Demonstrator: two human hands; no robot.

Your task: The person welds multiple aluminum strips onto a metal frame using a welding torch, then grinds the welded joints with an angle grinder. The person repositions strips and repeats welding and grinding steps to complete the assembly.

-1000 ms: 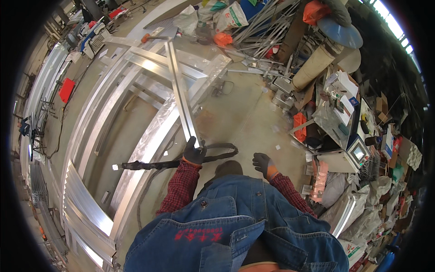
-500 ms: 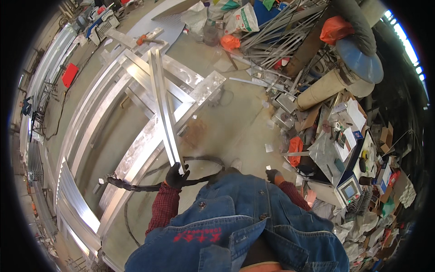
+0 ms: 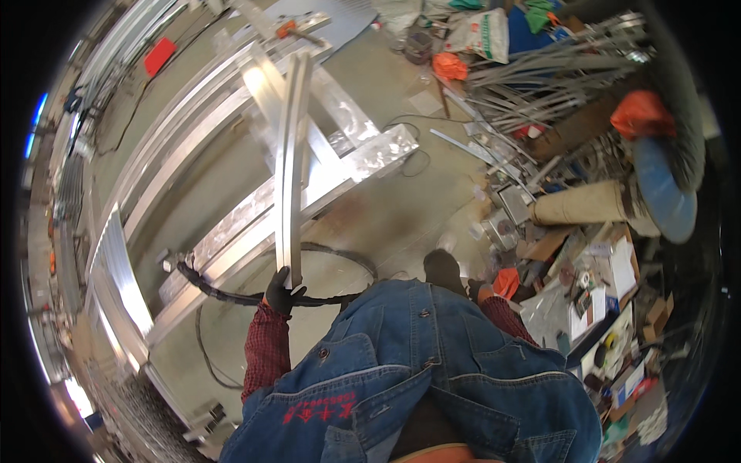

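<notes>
My left hand (image 3: 281, 295), in a dark glove, is closed around the near end of a long silvery metal profile (image 3: 289, 166). The grooved profile slants up and away from me, its far part lying across a frame of metal beams (image 3: 370, 164). My right hand (image 3: 475, 292), also dark-gloved, hangs low beside my denim jacket, close to an orange bag (image 3: 505, 283). Its fingers are too blurred and dark to read.
A black hose (image 3: 224, 295) curves along the floor under my left hand. An orange-headed hammer (image 3: 288, 29) rests at the frame's far end. Thin metal offcuts (image 3: 556, 77) are heaped at far right, with a pale cylinder (image 3: 579, 204) and boxes nearer.
My left hand has shifted slightly left and nearer me with the profile, which now stands more upright in view. The whole view has turned, and a dark foot now shows ahead of my jacket.
</notes>
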